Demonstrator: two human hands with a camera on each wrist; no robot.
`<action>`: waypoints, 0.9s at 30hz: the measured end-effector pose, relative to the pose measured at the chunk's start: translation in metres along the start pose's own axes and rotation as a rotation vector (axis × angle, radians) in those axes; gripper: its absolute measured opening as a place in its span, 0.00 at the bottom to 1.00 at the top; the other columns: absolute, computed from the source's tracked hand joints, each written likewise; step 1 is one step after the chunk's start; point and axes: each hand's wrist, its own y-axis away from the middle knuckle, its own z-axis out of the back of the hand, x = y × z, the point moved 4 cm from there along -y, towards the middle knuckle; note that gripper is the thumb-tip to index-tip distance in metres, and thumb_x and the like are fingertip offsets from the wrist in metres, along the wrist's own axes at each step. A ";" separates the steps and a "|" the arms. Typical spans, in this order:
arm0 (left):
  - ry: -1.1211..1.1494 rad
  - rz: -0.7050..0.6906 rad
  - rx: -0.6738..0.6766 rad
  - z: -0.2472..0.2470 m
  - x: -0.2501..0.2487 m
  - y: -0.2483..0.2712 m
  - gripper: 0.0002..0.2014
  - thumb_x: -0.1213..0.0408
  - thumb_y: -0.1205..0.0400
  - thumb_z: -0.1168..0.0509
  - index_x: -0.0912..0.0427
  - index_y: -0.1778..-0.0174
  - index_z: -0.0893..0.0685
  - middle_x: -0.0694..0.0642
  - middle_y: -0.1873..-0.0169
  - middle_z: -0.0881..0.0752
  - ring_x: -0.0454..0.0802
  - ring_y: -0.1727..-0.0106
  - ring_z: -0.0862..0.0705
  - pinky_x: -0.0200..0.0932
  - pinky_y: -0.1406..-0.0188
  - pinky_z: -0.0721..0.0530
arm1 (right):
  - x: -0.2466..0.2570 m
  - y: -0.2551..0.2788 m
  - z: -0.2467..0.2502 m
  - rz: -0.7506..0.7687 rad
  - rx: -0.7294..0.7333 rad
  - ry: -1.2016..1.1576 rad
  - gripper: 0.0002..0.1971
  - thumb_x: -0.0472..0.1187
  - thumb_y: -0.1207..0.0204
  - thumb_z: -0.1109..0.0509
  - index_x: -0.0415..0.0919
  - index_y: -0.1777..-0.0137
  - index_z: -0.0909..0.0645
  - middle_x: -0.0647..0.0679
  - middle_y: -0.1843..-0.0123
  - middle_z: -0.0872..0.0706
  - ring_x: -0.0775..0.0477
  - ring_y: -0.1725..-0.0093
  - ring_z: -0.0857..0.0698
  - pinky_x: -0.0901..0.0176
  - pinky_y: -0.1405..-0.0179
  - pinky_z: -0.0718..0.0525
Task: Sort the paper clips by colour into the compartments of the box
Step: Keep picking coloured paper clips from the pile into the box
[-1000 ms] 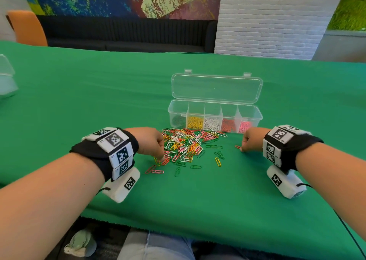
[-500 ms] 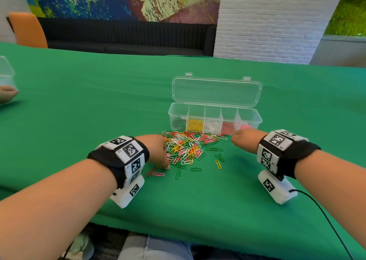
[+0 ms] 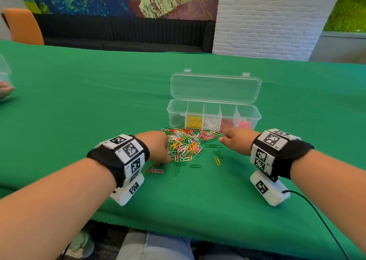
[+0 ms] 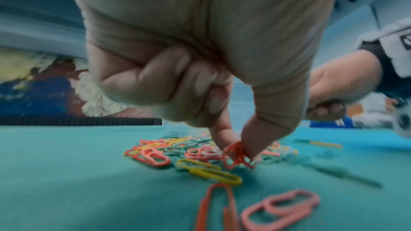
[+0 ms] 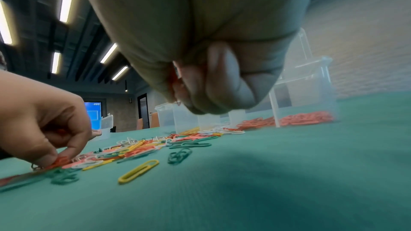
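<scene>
red clips (image 4: 237, 155) pinched in my left hand (image 3: 158, 146) at the pile (image 3: 186, 142).
my right hand (image 3: 236, 138) is curled on something reddish near the box (image 3: 213, 111); green worktop (image 3: 99, 101) beneath.

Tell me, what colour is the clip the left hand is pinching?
Red; the clip between the left hand's fingertips shows best in the left wrist view.

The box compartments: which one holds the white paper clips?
The middle compartment of the clear box: its white clips lie between the yellow ones on its left and the red ones on its right.
</scene>
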 end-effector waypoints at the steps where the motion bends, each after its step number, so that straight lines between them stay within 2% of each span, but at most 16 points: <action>1: 0.036 -0.003 0.018 0.002 0.001 0.001 0.09 0.57 0.21 0.36 0.55 0.66 0.24 0.51 0.71 0.28 0.49 0.68 0.30 0.37 0.72 0.30 | -0.003 0.000 0.000 -0.018 -0.001 -0.040 0.16 0.47 0.14 0.49 0.45 0.65 0.35 0.52 0.67 0.27 0.53 0.70 0.28 0.64 0.71 0.29; 5: 0.309 -0.020 0.062 0.011 0.005 0.002 0.09 0.57 0.18 0.40 0.55 0.61 0.20 0.51 0.70 0.24 0.47 0.71 0.28 0.38 0.69 0.25 | -0.011 0.001 -0.002 -0.079 0.039 -0.291 0.15 0.41 0.16 0.43 0.43 0.66 0.36 0.49 0.68 0.24 0.52 0.75 0.29 0.66 0.77 0.27; 8: 0.776 -0.017 0.122 0.015 -0.001 -0.002 0.06 0.68 0.17 0.42 0.61 0.60 0.23 0.54 0.70 0.22 0.45 0.75 0.26 0.34 0.75 0.25 | -0.010 -0.002 0.004 -0.088 0.022 -0.513 0.14 0.33 0.21 0.41 0.42 0.68 0.35 0.47 0.71 0.25 0.52 0.77 0.32 0.65 0.79 0.30; 11: 1.054 -0.038 0.144 0.021 -0.011 -0.008 0.07 0.75 0.19 0.44 0.62 0.62 0.28 0.56 0.68 0.19 0.43 0.75 0.23 0.30 0.80 0.25 | -0.009 -0.006 0.008 -0.080 -0.004 -0.657 0.14 0.29 0.24 0.40 0.42 0.69 0.36 0.45 0.72 0.26 0.51 0.79 0.33 0.67 0.82 0.32; 14: 1.197 -0.056 0.160 0.026 -0.020 -0.018 0.08 0.77 0.19 0.46 0.61 0.62 0.30 0.55 0.73 0.20 0.42 0.79 0.24 0.29 0.83 0.27 | -0.012 -0.012 0.008 -0.090 -0.029 -0.725 0.12 0.27 0.25 0.42 0.42 0.66 0.35 0.43 0.73 0.25 0.51 0.80 0.33 0.69 0.85 0.34; 16: 1.269 -0.053 0.189 0.029 -0.027 -0.025 0.06 0.76 0.18 0.45 0.62 0.57 0.28 0.53 0.75 0.20 0.41 0.79 0.25 0.28 0.83 0.26 | -0.017 -0.016 0.008 -0.131 -0.013 -0.749 0.10 0.27 0.23 0.43 0.42 0.61 0.31 0.44 0.73 0.25 0.52 0.80 0.31 0.68 0.86 0.33; 18: 1.320 -0.041 0.208 0.033 -0.034 -0.032 0.05 0.74 0.17 0.44 0.62 0.52 0.25 0.53 0.75 0.21 0.41 0.80 0.25 0.28 0.84 0.26 | -0.022 -0.019 0.011 -0.177 0.035 -0.809 0.10 0.25 0.21 0.45 0.40 0.56 0.28 0.45 0.72 0.25 0.52 0.79 0.29 0.68 0.87 0.30; 21: 1.400 -0.042 0.242 0.042 -0.047 -0.045 0.10 0.76 0.16 0.49 0.65 0.48 0.23 0.55 0.71 0.21 0.42 0.78 0.21 0.29 0.83 0.23 | -0.028 -0.022 0.028 -0.239 0.037 -1.015 0.11 0.24 0.19 0.49 0.35 0.58 0.28 0.44 0.70 0.27 0.52 0.75 0.27 0.66 0.82 0.23; 23: 1.492 -0.036 0.257 0.049 -0.057 -0.053 0.10 0.76 0.18 0.50 0.66 0.50 0.23 0.59 0.67 0.20 0.45 0.76 0.18 0.31 0.81 0.19 | -0.033 -0.024 0.041 -0.252 0.003 -1.198 0.08 0.26 0.19 0.47 0.33 0.57 0.28 0.42 0.69 0.26 0.51 0.74 0.23 0.65 0.79 0.18; 25: 1.569 -0.022 0.261 0.056 -0.067 -0.061 0.08 0.71 0.16 0.47 0.67 0.53 0.22 0.62 0.64 0.19 0.50 0.70 0.15 0.35 0.76 0.14 | -0.039 -0.028 0.054 -0.238 -0.022 -1.372 0.05 0.31 0.18 0.43 0.31 0.54 0.27 0.40 0.65 0.25 0.48 0.71 0.19 0.63 0.76 0.14; 27: 1.612 -0.026 0.262 0.061 -0.078 -0.071 0.11 0.64 0.15 0.45 0.67 0.54 0.22 0.65 0.61 0.19 0.55 0.62 0.15 0.40 0.68 0.11 | -0.047 -0.035 0.063 -0.253 -0.051 -1.469 0.10 0.39 0.17 0.42 0.31 0.53 0.27 0.38 0.61 0.24 0.44 0.64 0.19 0.55 0.68 0.12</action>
